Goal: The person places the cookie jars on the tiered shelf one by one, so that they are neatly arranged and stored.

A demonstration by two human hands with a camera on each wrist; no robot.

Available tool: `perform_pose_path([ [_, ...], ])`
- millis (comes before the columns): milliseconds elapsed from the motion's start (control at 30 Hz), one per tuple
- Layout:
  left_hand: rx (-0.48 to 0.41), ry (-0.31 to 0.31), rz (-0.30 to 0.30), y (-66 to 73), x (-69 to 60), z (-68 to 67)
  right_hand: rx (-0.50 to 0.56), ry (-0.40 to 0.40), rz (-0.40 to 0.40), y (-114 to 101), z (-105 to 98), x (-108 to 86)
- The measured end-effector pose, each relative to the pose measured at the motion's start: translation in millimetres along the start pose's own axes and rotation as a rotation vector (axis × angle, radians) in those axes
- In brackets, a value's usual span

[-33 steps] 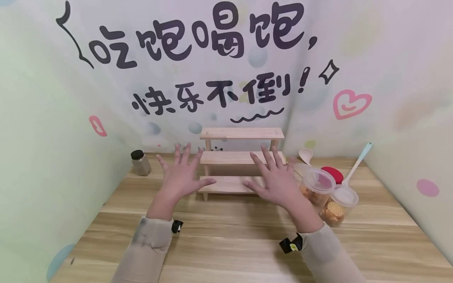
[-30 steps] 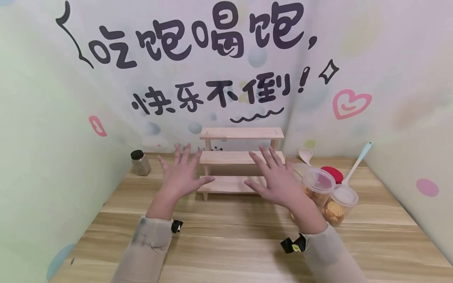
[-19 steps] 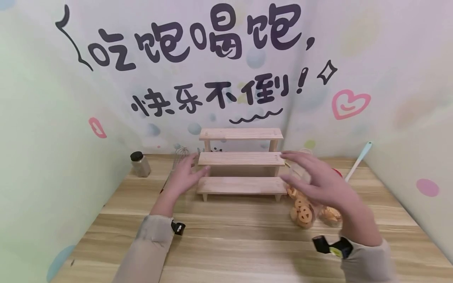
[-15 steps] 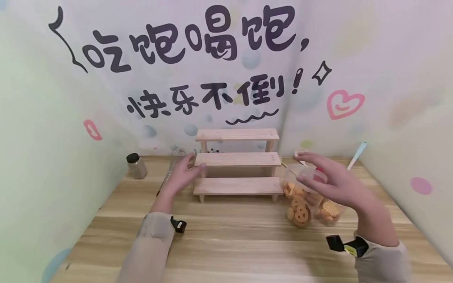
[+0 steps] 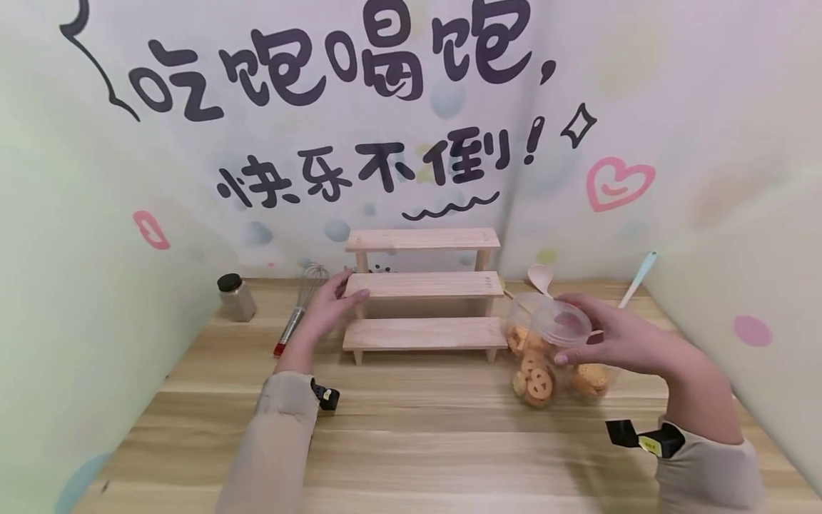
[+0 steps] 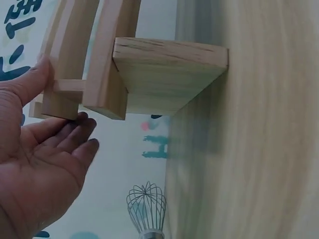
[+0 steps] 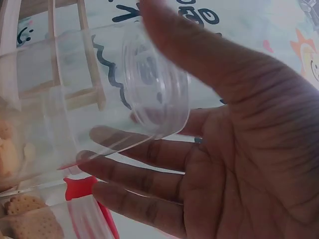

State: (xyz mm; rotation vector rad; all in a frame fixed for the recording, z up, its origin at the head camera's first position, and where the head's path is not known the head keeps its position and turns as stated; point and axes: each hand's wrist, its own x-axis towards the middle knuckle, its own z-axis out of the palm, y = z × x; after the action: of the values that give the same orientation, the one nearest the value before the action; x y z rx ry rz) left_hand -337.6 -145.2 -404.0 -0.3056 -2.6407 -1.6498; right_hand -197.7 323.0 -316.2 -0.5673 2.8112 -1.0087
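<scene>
A three-step wooden display shelf (image 5: 420, 332) stands against the back wall. My left hand (image 5: 329, 308) is at the left end of its middle step. In the left wrist view, that hand's thumb lies on the step and its fingertips reach round the end. My right hand (image 5: 619, 335) is around the upper part of a clear plastic jar (image 5: 561, 321), thumb in front and fingers behind. In the right wrist view, the fingers (image 7: 144, 149) stretch past the jar's lid (image 7: 157, 84), not visibly closed on it. Cookies (image 5: 536, 382) show in the neighbouring jars.
A whisk (image 5: 298, 314) lies left of the shelf, near a black-capped jar (image 5: 236, 298). At the back right are a white ladle (image 5: 540, 277) and a blue-handled utensil (image 5: 638, 278). A red lid (image 7: 82, 189) shows among the jars. Wood-grain table (image 5: 411, 442) extends in front.
Both hands have left their spread pose above the shelf. My left hand has come to the middle step's left end. My right hand has moved right and lowered around the clear jar.
</scene>
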Motion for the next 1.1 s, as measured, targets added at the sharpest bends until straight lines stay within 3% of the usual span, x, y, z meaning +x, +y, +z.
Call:
perform_pose_path([
  [200, -0.090, 0.018, -0.002, -6.1, 1.2, -0.4, 0.070, -0.038, 0.009, 1, 6, 6.3],
  [467, -0.115, 0.034, 0.020, -5.6, 5.2, 3.3, -0.096, 0.009, -0.023, 0, 9, 10.8],
  [767, -0.145, 0.018, -0.001, -14.9, 3.0, 4.8, -0.034, 0.030, -0.071, 1, 13, 13.2],
  [967, -0.161, 0.024, -0.011, -16.6, 2.0, 5.3, -0.033, 0.189, -0.127, -4, 9, 7.0],
  [1100, -0.167, 0.030, -0.011, -14.9, 3.2, 4.0, -0.029, 0.331, -0.225, -11, 7, 9.3],
])
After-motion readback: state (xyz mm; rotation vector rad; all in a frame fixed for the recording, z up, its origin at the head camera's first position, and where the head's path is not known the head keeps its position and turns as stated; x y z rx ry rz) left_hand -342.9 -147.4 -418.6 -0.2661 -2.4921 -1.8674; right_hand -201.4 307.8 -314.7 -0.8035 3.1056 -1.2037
